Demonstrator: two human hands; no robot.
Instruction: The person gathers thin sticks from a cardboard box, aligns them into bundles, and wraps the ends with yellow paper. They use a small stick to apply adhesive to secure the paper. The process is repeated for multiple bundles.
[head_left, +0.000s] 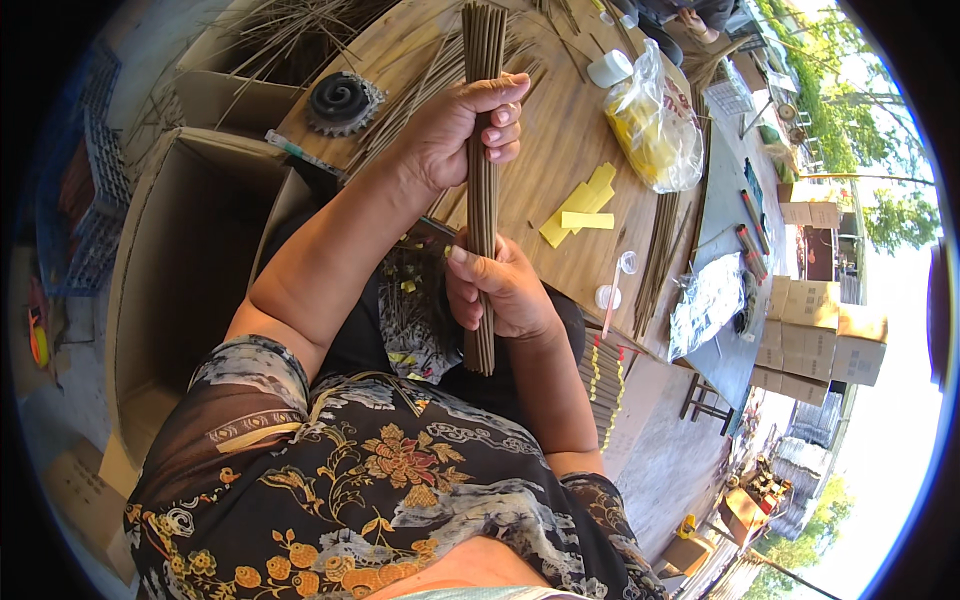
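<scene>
Stick bundle (483,150) above cluttered wooden table (560,150)

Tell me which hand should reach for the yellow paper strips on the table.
Probably the right hand: it grips the stick bundle low down, nearer the yellow strips lying to its right. The left hand holds the bundle higher up and would have to cross over it.

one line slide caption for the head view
Both hands, left hand and right hand, grip a bundle of thin brown sticks above a wooden table.
</scene>
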